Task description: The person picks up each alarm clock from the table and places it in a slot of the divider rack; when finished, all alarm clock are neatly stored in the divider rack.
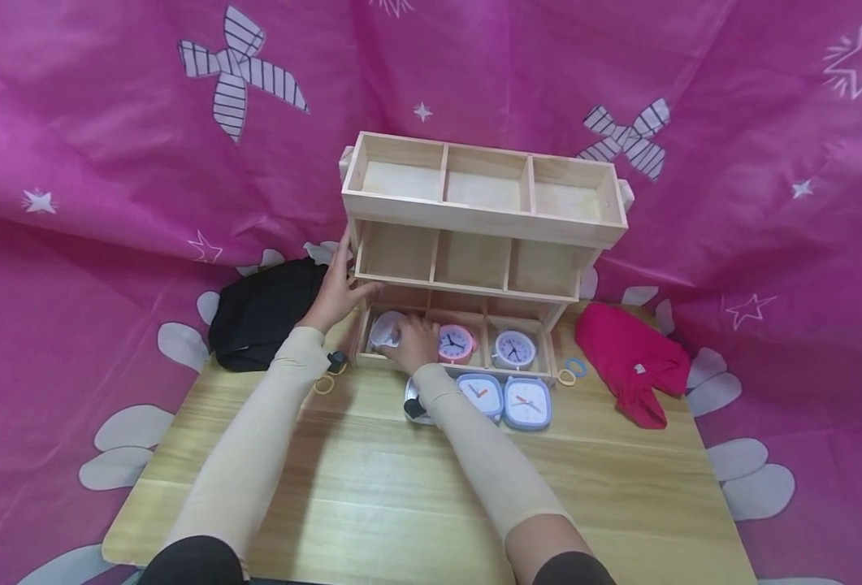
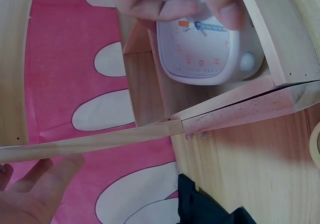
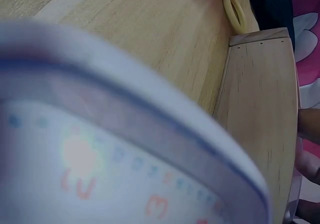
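My right hand (image 1: pixel 412 343) reaches into the left compartment of a three-tier wooden shelf box (image 1: pixel 474 213), on its lowest tier. Its thumb and a finger pinch a white alarm clock (image 2: pixel 200 59) with a rounded square face, which sits inside that compartment. My left hand (image 1: pixel 335 296) rests against the box's left side, fingers extended and thumb spread. A pink round clock (image 1: pixel 456 344) fills the middle compartment and a white round clock (image 1: pixel 514 349) the right one.
In front of the box lie two blue-rimmed square clocks, the middle one (image 1: pixel 480 395) and the right one (image 1: pixel 527 403); another clock (image 3: pixel 125 159) is partly under my right wrist. Black cloth (image 1: pixel 262 313) lies left, red cloth (image 1: pixel 631 357) right. Small rings (image 1: pixel 566 377) lie on the table (image 1: pixel 372 487).
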A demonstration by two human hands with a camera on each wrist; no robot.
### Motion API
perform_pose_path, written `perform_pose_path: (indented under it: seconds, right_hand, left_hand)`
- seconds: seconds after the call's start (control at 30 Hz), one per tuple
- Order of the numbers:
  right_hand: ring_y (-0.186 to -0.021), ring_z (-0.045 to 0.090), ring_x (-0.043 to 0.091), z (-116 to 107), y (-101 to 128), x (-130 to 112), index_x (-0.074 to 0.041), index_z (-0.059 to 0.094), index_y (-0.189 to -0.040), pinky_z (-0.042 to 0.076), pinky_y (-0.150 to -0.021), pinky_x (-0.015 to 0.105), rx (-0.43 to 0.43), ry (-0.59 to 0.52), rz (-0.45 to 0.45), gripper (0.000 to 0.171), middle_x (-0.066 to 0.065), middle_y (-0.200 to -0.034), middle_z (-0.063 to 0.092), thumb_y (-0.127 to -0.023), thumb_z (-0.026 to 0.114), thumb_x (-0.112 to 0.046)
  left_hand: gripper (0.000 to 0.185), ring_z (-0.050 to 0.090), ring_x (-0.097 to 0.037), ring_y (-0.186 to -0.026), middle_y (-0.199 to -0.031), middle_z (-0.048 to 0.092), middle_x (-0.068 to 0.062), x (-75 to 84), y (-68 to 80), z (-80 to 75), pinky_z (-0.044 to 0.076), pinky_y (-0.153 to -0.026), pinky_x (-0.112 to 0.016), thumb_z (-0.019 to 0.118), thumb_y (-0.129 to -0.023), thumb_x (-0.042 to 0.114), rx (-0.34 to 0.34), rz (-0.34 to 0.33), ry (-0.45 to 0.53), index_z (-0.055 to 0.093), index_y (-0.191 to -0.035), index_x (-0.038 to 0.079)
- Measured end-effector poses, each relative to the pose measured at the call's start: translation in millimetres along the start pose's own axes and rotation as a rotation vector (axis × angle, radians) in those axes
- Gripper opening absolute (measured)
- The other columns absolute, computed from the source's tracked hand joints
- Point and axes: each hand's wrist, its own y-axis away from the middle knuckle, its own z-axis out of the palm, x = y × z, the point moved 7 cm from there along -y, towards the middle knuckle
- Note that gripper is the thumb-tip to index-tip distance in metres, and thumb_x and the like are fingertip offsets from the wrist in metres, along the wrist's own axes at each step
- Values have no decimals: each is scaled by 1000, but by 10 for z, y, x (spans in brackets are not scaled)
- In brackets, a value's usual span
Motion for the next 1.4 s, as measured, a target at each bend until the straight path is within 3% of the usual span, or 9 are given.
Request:
perform_pose_path:
  seconds: [0.1, 0.3, 0.53, 0.77, 0.9, 1.2, 1.4]
  right_hand:
    - [-114, 68, 26, -9, 40, 58, -18, 72, -91, 48, -100, 46, -13, -62, -17, 39, 3, -120, 72, -82, 88, -53]
    - [-139, 58, 38, -130, 173, 163, -8, 76, -105, 47, -120, 52, -15, -289, -58, 33, 19, -148, 62, -87, 89, -32]
    - [-148, 51, 42, -342, 444, 269, -3, 74, -117, 47, -122, 53, -23, -446, -82, 35, 22, -159, 52, -91, 84, -24]
    - [-134, 64, 38, -627, 887, 568, -3, 74, -123, 50, -118, 54, 46, -481, -63, 40, 20, -145, 64, -91, 85, -24]
    - [-135, 62, 39, -799, 1156, 833, -3, 72, -129, 50, -117, 57, 102, -465, -19, 47, 19, -141, 67, -90, 87, -25]
    - [-146, 44, 48, -1057, 1698, 1463, -4, 65, -141, 30, -121, 74, 203, -359, 112, 76, 26, -153, 52, -77, 94, -32]
    - [-161, 24, 49, -995, 1933, 1814, -9, 50, -158, 21, -127, 75, 114, -373, 201, 99, 25, -170, 33, -75, 97, -37]
  left_hand:
    - [120, 34, -55, -154, -176, 15, -20, -17, 3, 28, 43, -118, -69, 82, -91, 1, 2, -6, 14, 1, -173, 32]
    - [122, 37, -55, -153, -175, 18, -20, -35, -6, 28, 44, -117, -71, 84, -90, 2, 13, -2, 11, 1, -173, 34]
    - [124, 32, -51, -157, -177, 13, -17, -53, -30, -9, 39, -121, -70, 84, -91, 3, 6, -45, 24, -3, -173, 35]
    - [125, 31, -47, -159, -179, 14, -15, -77, -31, 15, 35, -125, -69, 83, -92, 5, -17, -55, 27, -6, -172, 41]
    - [122, 30, -46, -160, -176, 21, -19, -85, -38, 43, 34, -125, -69, 81, -94, 5, -27, -55, 31, -5, -171, 44]
    - [122, 31, -44, -160, -176, 24, -17, -94, -29, 48, 33, -128, -64, 81, -94, 5, -26, -55, 34, -4, -170, 46]
    - [122, 30, -47, -160, -175, 24, -20, -75, -37, 45, 33, -126, -68, 81, -93, 3, -20, -47, 21, -4, -172, 41]
